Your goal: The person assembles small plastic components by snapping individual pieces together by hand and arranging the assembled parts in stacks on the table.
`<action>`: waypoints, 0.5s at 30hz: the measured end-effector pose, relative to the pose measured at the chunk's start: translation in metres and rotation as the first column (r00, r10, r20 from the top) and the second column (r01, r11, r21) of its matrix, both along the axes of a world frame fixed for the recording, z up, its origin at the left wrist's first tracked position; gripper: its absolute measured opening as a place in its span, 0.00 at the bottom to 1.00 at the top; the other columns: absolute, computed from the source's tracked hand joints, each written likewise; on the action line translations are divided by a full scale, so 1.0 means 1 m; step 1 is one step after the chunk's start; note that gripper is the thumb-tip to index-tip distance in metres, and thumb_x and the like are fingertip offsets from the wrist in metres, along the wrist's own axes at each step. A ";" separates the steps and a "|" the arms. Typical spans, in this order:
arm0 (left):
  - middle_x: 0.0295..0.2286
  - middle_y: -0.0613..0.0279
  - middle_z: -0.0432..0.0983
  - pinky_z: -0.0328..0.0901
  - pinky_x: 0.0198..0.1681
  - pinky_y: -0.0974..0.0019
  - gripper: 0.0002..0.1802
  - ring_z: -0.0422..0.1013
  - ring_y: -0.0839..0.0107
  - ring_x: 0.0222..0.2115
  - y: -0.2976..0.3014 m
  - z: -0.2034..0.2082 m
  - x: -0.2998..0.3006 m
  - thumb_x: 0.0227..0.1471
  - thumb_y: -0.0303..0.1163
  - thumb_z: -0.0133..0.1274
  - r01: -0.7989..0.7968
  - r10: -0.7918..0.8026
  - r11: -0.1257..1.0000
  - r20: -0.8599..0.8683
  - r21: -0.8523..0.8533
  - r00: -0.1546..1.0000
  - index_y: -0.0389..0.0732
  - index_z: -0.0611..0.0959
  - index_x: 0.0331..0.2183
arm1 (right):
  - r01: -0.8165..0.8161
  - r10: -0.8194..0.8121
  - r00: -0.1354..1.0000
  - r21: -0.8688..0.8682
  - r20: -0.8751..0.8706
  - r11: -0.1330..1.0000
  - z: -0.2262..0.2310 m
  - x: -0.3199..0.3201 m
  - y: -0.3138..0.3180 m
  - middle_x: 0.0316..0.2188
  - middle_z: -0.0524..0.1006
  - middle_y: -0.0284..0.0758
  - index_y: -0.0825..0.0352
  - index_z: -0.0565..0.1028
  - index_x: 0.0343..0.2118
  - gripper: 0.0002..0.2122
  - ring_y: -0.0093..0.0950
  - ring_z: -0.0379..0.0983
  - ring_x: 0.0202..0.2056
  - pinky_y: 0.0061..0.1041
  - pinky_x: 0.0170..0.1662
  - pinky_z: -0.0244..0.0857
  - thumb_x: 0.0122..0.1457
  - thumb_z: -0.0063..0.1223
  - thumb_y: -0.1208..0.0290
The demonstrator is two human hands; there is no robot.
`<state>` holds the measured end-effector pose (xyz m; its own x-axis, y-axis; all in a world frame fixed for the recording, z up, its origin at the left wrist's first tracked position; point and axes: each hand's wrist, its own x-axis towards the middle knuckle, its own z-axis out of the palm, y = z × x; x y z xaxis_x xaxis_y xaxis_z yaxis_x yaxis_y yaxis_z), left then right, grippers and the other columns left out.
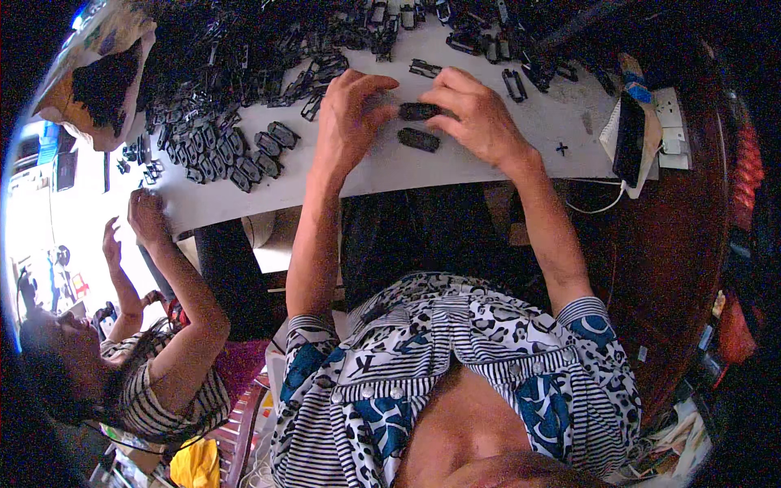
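My right hand (480,114) has its fingertips closed on the end of a small black oblong plastic part (416,111), just above the white table (561,146). A similar black oblong part (419,140) lies on the table right below it, nearer to me. My left hand (350,114) hovers to the left with fingers curved and apart, the thumb side blurred; nothing shows between them. Beyond the two hands lies an open black frame-like piece (425,68), close to my right fingertips.
Black oblong parts (220,154) lie in rows at left, beside a large heap of black pieces (220,65). More black frames (514,84) lie at far right. A phone (630,138) on a cable stands near a white power strip (672,130). At left, a co-worker's hands (146,215) reach the table edge.
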<state>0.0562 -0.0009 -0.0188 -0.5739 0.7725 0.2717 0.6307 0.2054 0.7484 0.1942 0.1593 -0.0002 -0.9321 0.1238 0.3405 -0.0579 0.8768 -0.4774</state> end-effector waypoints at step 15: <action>0.33 0.53 0.72 0.66 0.37 0.59 0.17 0.70 0.56 0.36 0.042 0.012 0.003 0.38 0.24 0.62 -0.044 0.045 0.999 -0.210 0.008 0.977 0.40 0.81 0.37 | 0.418 -0.416 0.908 0.068 -0.044 0.906 -0.006 0.030 0.044 0.33 0.74 0.40 0.63 0.73 0.41 0.17 0.42 0.73 0.37 0.35 0.39 0.68 0.47 0.62 0.71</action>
<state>0.0592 0.0410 -0.0070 -0.5373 0.7466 0.3923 0.7644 0.2346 0.6005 0.2243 0.2030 -0.0060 -0.7911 0.4725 0.3885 0.3082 0.8565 -0.4141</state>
